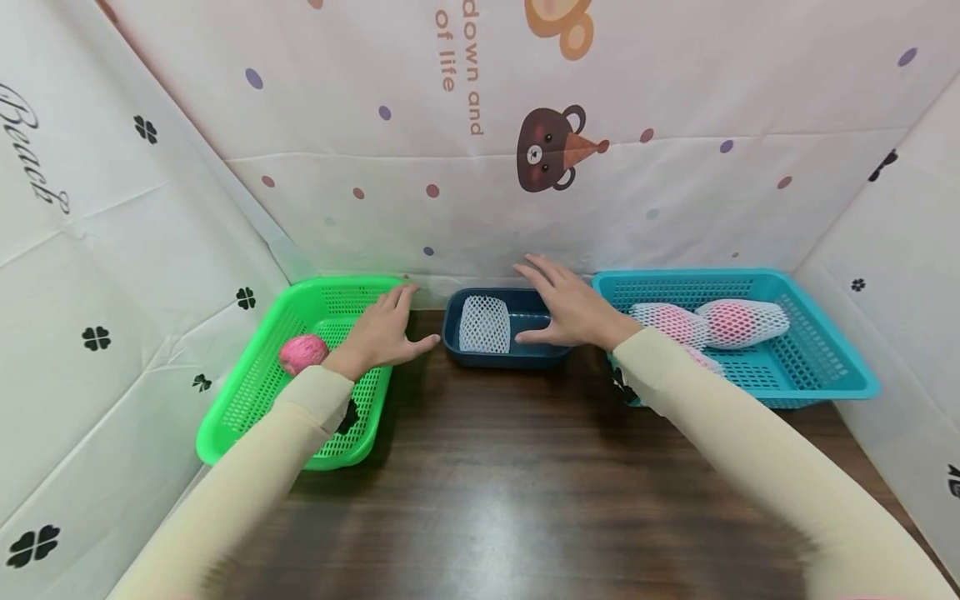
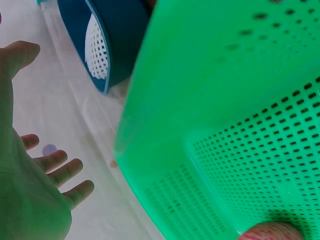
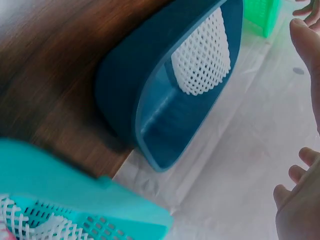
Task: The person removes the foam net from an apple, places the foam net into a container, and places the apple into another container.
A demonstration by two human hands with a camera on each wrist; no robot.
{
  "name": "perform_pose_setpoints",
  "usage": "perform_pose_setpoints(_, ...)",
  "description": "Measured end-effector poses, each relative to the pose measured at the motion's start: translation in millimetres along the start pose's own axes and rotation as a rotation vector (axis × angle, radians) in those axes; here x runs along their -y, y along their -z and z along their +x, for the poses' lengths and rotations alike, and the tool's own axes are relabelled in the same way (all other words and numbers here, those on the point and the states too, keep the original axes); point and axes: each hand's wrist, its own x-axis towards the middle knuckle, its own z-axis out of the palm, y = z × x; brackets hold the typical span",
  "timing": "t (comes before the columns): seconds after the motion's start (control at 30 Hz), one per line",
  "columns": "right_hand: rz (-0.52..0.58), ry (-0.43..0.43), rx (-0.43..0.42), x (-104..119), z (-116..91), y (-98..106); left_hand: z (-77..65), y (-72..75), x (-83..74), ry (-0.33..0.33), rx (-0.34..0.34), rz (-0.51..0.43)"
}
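Note:
My left hand point(image 1: 380, 334) hovers over the right rim of the green basket point(image 1: 225, 408), fingers spread and holding nothing. A pink round item point(image 1: 303, 354) lies in that basket. Between the baskets stands a dark blue bin point(image 1: 517, 362) with white foam netting point(image 1: 484, 325) in its left part. Above the bin's right end is my right hand point(image 1: 572, 310), its fingers spread, thumb apart, nothing gripped. At the right, a teal basket point(image 1: 817, 367) holds several pink items in white foam nets point(image 1: 738, 323), partly hidden by my right forearm.
The containers stand on a dark wooden table point(image 1: 480, 467) near its back edge. A white printed cloth point(image 1: 480, 192) rises behind them, and similar cloth walls point(image 1: 90, 275) flank the table on both sides.

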Motion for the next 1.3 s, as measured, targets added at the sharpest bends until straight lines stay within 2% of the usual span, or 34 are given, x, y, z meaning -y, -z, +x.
perform_pose_setpoints(0.4, -0.038, -0.027, 0.001, -24, -12, 7, 8.0, -6.9, -24.4, -0.048, 0.005, -0.015)
perform_pose_setpoints(0.9, -0.028, -0.121, 0.04, -55, -34, 17, 16.1, -22.9, -71.6, -0.153, -0.006, -0.045)
perform_pose_setpoints(1.13, 0.0, -0.158, 0.074, -68, -45, 21, 18.7, -33.9, -87.1, -0.147, 0.05, -0.031)
perform_pose_setpoints(1.3, 0.009, -0.179, 0.088, -77, -50, 22, 21.1, -40.9, -94.9, -0.163, 0.047, -0.045)
